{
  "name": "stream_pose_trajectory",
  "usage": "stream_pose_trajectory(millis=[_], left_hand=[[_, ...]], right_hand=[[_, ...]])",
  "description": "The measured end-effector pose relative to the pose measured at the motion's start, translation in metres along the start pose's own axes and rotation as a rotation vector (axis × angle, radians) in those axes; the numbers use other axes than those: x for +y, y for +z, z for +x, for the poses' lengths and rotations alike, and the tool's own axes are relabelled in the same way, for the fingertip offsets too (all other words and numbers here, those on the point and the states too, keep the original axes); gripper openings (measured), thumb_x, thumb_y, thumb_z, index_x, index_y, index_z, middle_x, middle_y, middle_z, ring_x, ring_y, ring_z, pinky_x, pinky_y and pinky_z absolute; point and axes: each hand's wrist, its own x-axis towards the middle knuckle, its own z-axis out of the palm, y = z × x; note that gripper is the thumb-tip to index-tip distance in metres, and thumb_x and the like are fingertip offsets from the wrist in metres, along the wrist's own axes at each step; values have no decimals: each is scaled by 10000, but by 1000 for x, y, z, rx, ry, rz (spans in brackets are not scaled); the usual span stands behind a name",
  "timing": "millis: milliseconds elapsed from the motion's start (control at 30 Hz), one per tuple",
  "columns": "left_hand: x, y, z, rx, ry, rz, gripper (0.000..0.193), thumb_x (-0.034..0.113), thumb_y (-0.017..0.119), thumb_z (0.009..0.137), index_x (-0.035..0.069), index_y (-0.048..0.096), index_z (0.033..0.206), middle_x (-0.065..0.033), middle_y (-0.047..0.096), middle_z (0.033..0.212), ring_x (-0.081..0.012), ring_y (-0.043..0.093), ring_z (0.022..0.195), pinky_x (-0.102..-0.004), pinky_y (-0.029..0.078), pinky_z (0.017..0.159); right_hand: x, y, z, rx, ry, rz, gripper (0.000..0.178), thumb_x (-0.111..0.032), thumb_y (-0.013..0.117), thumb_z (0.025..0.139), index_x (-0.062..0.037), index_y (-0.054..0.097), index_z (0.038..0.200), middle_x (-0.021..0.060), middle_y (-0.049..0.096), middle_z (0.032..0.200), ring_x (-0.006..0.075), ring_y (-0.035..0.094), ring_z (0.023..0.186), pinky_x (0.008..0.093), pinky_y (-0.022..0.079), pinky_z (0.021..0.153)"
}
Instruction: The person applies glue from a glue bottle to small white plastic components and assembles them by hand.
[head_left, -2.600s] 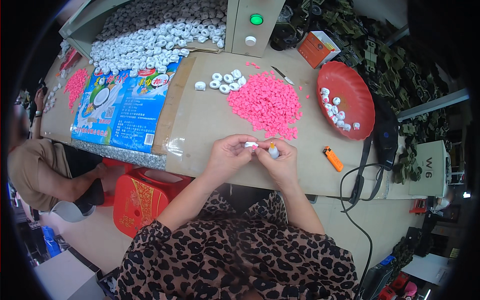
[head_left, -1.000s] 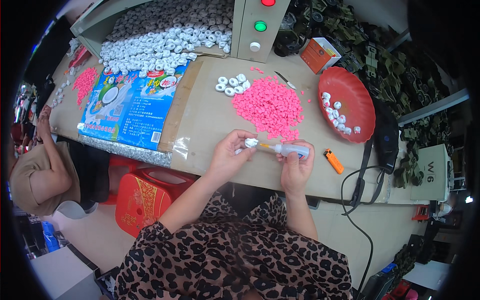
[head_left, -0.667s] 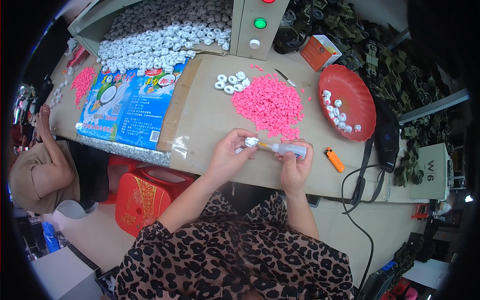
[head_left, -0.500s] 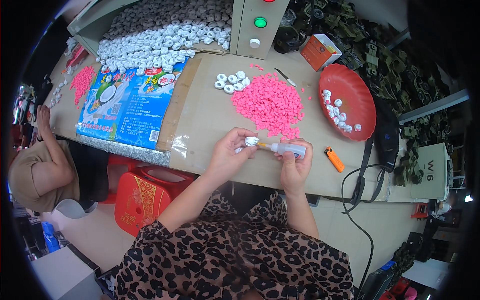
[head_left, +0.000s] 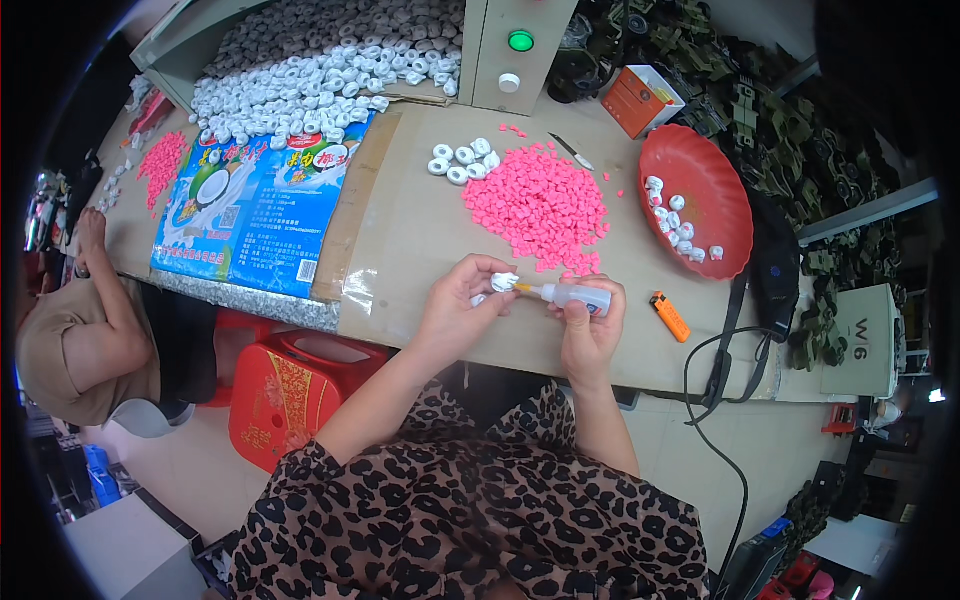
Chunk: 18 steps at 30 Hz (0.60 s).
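Note:
Between the fingertips of my left hand [head_left: 458, 298] is a small white moulded piece [head_left: 504, 283]. A second bit of white [head_left: 478, 300] shows lower down among the same fingers. My right hand [head_left: 592, 335] is closed around a translucent squeeze bottle [head_left: 580, 297] lying sideways, its yellowish nozzle tip [head_left: 527, 288] touching or almost touching the white piece. Just beyond my hands spreads a heap of small pink pieces [head_left: 540, 210]. Several white ring-like pieces [head_left: 458, 175] lie at the heap's far left.
A red scalloped bowl [head_left: 725, 200] holds several white pieces at right, near an orange lighter [head_left: 669, 317] and a small knife [head_left: 572, 152]. A large white pile [head_left: 290, 95] lies beyond the blue printed sheet [head_left: 250, 225]. A co-worker [head_left: 90, 330] sits at left beside a red stool [head_left: 285, 405].
Almost nothing differs. Both hands keep their places, with the bottle's tip still at the white piece; the view has shifted very slightly.

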Motion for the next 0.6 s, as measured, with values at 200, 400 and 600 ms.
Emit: stream_pose_trajectory(millis=[200, 400, 600], left_hand=[[-1, 0, 0, 7, 7, 23, 236, -62, 522, 758, -17, 435, 972, -88, 529, 921, -118, 539, 829, -203, 455, 641], [1, 0, 0, 15, 8, 5, 240, -55, 532, 755, -17, 432, 971, -77, 535, 876, -117, 548, 802, -200, 454, 614], [0, 0, 0, 31, -13, 8, 239, -51, 534, 755, -14, 432, 968, -75, 534, 868, -116, 548, 795, -199, 453, 605]], right_hand=[[2, -1, -1, -7, -63, -105, 311, -206, 557, 793, -22, 361, 949, 100, 449, 905, 144, 508, 680, 233, 428, 597], [10, -5, -2, -35, -197, -284, 317, -218, 550, 796, -23, 353, 950, 114, 447, 901, 140, 509, 681, 227, 433, 602], [9, -6, -3, -20, -192, -246, 321, -214, 552, 795, -25, 349, 955, 116, 448, 898, 144, 512, 689, 236, 446, 604]])
